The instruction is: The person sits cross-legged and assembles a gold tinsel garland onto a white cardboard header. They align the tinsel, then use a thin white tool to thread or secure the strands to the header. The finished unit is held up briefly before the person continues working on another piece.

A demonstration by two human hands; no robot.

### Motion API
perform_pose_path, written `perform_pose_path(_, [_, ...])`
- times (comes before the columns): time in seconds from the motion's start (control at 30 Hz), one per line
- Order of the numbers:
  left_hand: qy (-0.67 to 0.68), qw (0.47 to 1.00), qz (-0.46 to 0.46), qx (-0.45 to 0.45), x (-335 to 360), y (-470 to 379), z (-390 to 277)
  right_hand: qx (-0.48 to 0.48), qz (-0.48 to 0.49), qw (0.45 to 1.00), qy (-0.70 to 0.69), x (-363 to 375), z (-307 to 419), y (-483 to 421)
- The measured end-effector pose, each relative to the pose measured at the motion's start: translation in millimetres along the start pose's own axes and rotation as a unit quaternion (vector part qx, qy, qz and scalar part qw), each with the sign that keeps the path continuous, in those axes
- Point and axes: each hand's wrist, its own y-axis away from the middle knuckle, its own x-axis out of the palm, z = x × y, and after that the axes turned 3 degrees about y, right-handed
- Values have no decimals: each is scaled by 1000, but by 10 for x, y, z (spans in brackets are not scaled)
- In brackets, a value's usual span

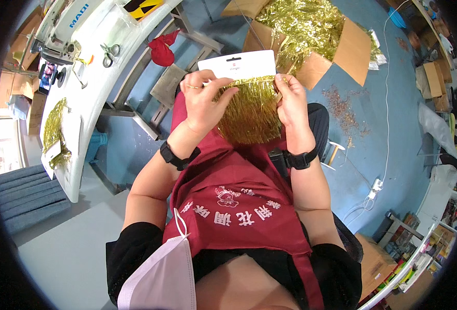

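Note:
A white header card (248, 64) with a hanging slot and printing is held up above my lap. Gold tinsel fringe (250, 116) hangs below it from a narrow shiny band. At the left, my left hand (205, 99) holds the card's lower corner, its thumb and forefinger stretched along the band. My right hand (293, 100) pinches the right end of the band between thumb and fingers. What the fingers do behind the card is hidden. Under the fringe lies my dark red apron (232, 174).
An open cardboard box (354, 48) full of gold tinsel (306, 27) stands ahead on the floor. Left is a sewing machine (63, 35) on a white table (96, 77), with scissors (110, 54) and a tinsel bundle (56, 131). A cable with a power strip (376, 188) runs along the right.

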Motion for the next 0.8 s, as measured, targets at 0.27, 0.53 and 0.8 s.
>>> perform_pose_path(0.27, [-94,981,-3,169,30,-110,13,10,0,1000,-18,31,37,23])
perform_pose_path(0.53, [-38,983,-10,179,116,-103,-5,16,-8,999,-33,26,79,50])
perform_pose_path(0.8, [59,990,43,120,18,12,-4,13,-7,1000,-23,-14,88,43])
